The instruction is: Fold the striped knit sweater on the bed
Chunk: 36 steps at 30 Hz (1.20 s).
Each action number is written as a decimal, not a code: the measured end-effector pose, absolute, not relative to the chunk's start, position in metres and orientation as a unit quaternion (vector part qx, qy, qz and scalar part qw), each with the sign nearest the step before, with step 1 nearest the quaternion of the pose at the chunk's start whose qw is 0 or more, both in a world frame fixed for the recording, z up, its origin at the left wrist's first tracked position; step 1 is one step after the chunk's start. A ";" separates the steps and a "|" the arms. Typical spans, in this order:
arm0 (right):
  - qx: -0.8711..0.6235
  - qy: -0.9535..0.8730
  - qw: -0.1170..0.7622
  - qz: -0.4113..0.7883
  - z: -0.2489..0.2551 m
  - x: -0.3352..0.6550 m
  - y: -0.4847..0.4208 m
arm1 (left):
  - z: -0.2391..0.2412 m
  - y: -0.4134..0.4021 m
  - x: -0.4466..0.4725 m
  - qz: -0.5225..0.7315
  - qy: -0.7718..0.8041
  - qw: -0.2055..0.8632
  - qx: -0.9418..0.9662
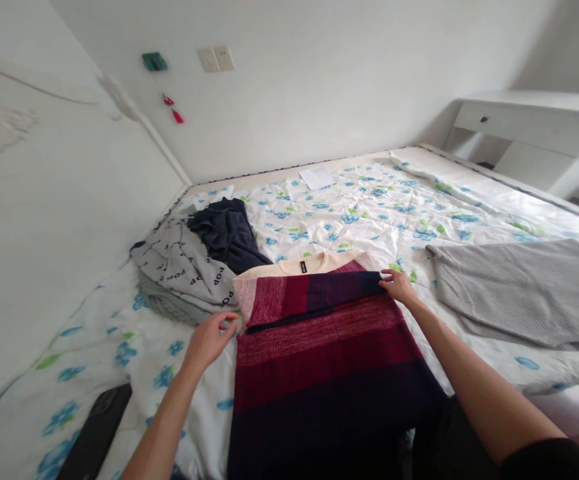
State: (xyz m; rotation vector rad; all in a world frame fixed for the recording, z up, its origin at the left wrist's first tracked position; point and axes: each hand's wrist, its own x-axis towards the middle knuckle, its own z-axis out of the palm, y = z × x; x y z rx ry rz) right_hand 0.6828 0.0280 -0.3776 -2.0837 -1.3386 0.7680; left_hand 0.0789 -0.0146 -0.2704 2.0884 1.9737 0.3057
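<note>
A striped knitted sweater [319, 353] in red, maroon and navy with a cream collar lies flat on the bed in front of me, one sleeve folded across its chest. My left hand [209, 339] rests at the sweater's left edge, fingers curled and pinching the sleeve's cuff end. My right hand [398, 285] is closed on the fold of the sleeve at the sweater's right shoulder.
A grey lettered garment [182, 270] and a dark navy one [229, 233] are piled at the left. A grey knitted garment [514, 290] lies at the right. A white paper [318, 177] sits far back on the floral bedsheet [369, 213]. A black object [96, 430] lies at the lower left. A white desk [529, 133] stands at the right.
</note>
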 end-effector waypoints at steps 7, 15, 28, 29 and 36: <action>-0.770 -0.517 0.255 0.272 -0.376 0.679 0.024 | -0.257 -0.034 0.124 0.078 0.666 0.093 0.736; -0.773 -0.528 0.234 0.263 -0.375 0.680 0.023 | -0.278 -0.015 0.141 -0.013 0.624 0.113 0.773; -0.776 -0.525 0.234 0.259 -0.377 0.679 0.024 | -0.280 -0.008 0.115 -0.129 0.643 0.152 0.739; -0.777 -0.524 0.233 0.261 -0.377 0.679 0.024 | -0.279 -0.008 0.115 -0.126 0.644 0.155 0.738; -0.775 -0.519 0.238 0.271 -0.376 0.682 0.022 | -0.279 -0.006 0.114 -0.067 0.657 0.169 0.732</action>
